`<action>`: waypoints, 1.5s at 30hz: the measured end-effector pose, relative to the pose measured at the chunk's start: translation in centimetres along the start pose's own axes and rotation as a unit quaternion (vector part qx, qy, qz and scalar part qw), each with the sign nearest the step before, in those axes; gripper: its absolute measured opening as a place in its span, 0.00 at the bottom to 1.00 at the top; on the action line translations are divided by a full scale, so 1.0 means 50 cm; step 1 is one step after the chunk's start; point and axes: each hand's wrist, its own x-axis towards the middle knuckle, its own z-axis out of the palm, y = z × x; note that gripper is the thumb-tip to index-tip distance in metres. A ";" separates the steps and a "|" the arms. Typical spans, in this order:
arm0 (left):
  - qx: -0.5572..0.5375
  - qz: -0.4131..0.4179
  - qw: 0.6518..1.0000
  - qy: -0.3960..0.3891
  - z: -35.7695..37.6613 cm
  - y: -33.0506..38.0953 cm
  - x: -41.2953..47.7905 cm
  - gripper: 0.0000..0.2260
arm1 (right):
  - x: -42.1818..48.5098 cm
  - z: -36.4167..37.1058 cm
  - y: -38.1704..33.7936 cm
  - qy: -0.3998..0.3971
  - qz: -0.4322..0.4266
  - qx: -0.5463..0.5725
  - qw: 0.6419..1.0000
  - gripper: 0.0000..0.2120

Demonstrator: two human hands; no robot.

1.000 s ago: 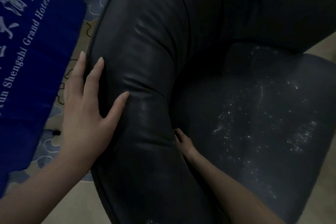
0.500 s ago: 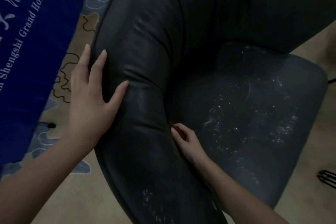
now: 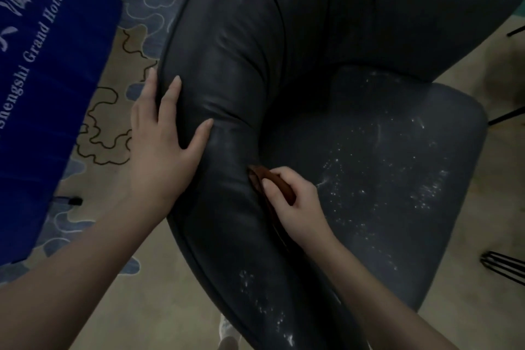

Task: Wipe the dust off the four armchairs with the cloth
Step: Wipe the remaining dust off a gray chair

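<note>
Left hand [image 3: 164, 133] lies flat on the armchair [image 3: 241, 71] (fingers spread); right hand [image 3: 295, 202] grips the cloth [image 3: 279, 183].

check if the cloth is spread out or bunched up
Bunched up: the brown cloth is gripped in the right hand, only a narrow folded edge showing at the armchair crease.

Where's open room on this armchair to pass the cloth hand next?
The dusty seat cushion beyond the right hand is bare; so is the armrest above the left hand. Crowded: the crease holding the cloth.
</note>
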 end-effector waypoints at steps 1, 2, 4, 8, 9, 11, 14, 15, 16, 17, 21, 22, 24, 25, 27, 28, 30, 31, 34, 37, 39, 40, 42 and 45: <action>-0.001 0.001 1.000 0.001 0.000 -0.001 0.000 0.31 | 0.000 0.004 -0.009 0.005 -0.016 -0.011 1.000 0.11; 0.000 0.002 1.000 0.001 0.001 -0.002 0.001 0.31 | -0.001 0.008 -0.016 0.010 -0.035 -0.025 0.999 0.11; 0.004 0.006 1.000 0.005 0.002 -0.005 0.000 0.31 | -0.005 0.014 -0.027 0.017 -0.068 -0.049 0.996 0.13; 0.015 0.007 1.000 0.005 0.003 -0.010 0.001 0.31 | -0.027 0.025 -0.058 0.011 -0.128 -0.084 0.988 0.11; 0.017 0.009 1.000 0.004 0.002 -0.010 0.001 0.31 | -0.034 0.026 -0.066 0.001 -0.145 -0.092 0.985 0.10; 0.009 0.011 1.000 0.001 0.002 -0.009 -0.001 0.31 | -0.050 0.018 -0.075 -0.022 -0.172 -0.093 0.981 0.09; -0.012 0.009 1.000 -0.001 0.001 -0.007 -0.002 0.31 | -0.066 -0.006 -0.056 -0.002 -0.140 -0.086 0.986 0.10; -0.017 0.010 1.000 0.000 0.001 -0.008 -0.002 0.31 | -0.069 -0.011 -0.043 0.028 -0.108 -0.095 0.989 0.10; -0.021 0.011 1.000 0.001 0.001 -0.009 -0.002 0.31 | -0.069 -0.014 -0.031 0.058 -0.070 -0.110 0.990 0.09; -0.024 0.012 1.000 0.001 0.001 -0.009 -0.002 0.31 | -0.068 -0.014 -0.020 0.078 -0.031 -0.120 0.989 0.08; -0.033 0.020 0.999 0.006 0.000 -0.011 -0.002 0.31 | -0.055 0.006 -0.022 0.100 -0.024 -0.157 0.982 0.07; -0.033 0.018 0.999 0.006 0.000 -0.011 -0.002 0.31 | -0.057 0.014 -0.035 0.097 -0.053 -0.171 0.979 0.09; -0.035 0.013 0.999 0.002 -0.001 -0.010 -0.004 0.31 | -0.076 0.028 -0.063 0.070 -0.111 -0.187 0.974 0.11; -0.036 0.012 0.999 0.000 -0.002 -0.010 -0.006 0.31 | -0.093 0.032 -0.072 0.050 -0.136 -0.191 0.971 0.12; -0.032 0.015 0.999 0.000 -0.005 -0.008 -0.010 0.31 | -0.132 0.029 -0.074 0.008 -0.173 -0.199 0.965 0.12; -0.028 0.015 0.999 -0.001 -0.007 -0.008 -0.010 0.30 | -0.149 0.021 -0.069 -0.005 -0.183 -0.200 0.963 0.11; -0.026 0.012 1.000 -0.006 -0.012 -0.007 -0.014 0.30 | -0.168 -0.001 -0.054 0.003 -0.172 -0.197 0.965 0.11; -0.029 0.014 0.999 -0.005 -0.012 -0.006 -0.017 0.29 | -0.167 -0.014 -0.050 0.024 -0.154 -0.196 0.968 0.11; -0.041 0.029 0.999 0.008 -0.004 -0.005 -0.050 0.28 | -0.130 -0.023 -0.052 0.104 -0.098 -0.191 0.971 0.09; -0.047 0.034 0.998 0.027 0.011 -0.012 -0.096 0.28 | -0.088 0.013 -0.062 0.109 -0.090 -0.180 0.973 0.08; -0.050 0.040 0.997 0.031 0.016 -0.016 -0.115 0.28 | -0.094 0.031 -0.061 0.090 -0.109 -0.207 0.968 0.11; -0.052 0.039 0.997 0.031 0.017 -0.017 -0.120 0.28 | -0.107 0.032 -0.060 0.079 -0.116 -0.211 0.967 0.11; -0.057 0.037 0.997 0.032 0.018 -0.016 -0.123 0.28 | -0.145 0.019 -0.057 0.053 -0.127 -0.216 0.967 0.11; -0.057 0.036 0.997 0.046 0.019 -0.011 -0.124 0.28 | -0.182 -0.009 -0.058 0.030 -0.131 -0.228 0.964 0.13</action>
